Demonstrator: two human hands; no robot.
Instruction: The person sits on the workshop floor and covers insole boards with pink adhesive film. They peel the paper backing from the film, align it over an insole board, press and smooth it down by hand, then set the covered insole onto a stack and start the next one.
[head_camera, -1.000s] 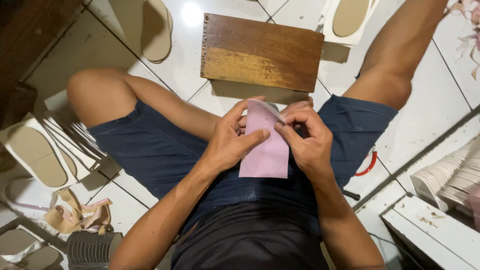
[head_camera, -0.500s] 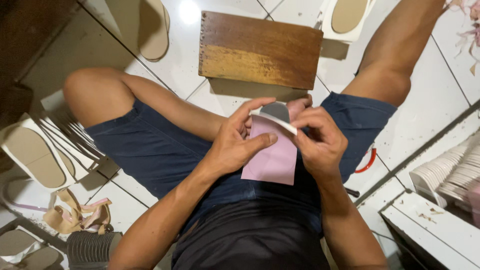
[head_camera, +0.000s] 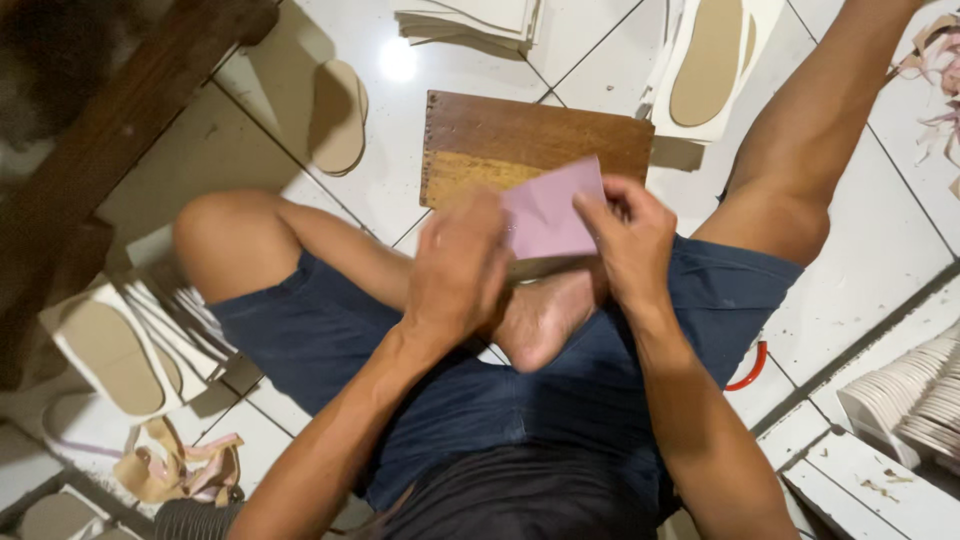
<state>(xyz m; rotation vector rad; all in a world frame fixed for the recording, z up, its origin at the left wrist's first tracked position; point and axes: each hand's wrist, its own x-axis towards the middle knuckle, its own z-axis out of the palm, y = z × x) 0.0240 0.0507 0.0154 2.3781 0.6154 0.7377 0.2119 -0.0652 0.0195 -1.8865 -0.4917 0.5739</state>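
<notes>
**Inspector:** State of the hands?

**Assistant:** The right hand (head_camera: 632, 240) is pinched closed on the right edge of the pink sheet (head_camera: 552, 212), thumb and fingers gripping it. The left hand (head_camera: 460, 268) covers the sheet's left part with its back to the camera and looks blurred; I cannot tell how tightly it grips, only that it is in contact.

**Inspector:** Location of the sheet?

**Assistant:** Held up between both hands, over the near edge of the wooden board (head_camera: 520, 140), above the person's foot (head_camera: 545, 318) and lap.

**Inspector:** Risks?

**Assistant:** In my judgement, three. The sheet looks thin, so uneven pull between the hands could crease or tear it. The grip sits at the edges, so it could slip and drop to the tiled floor (head_camera: 420, 90). The surroundings are crowded: a loose insole (head_camera: 340, 118) far left and stacked cut pieces (head_camera: 110, 350) near left could be disturbed by a knee or elbow.
</notes>
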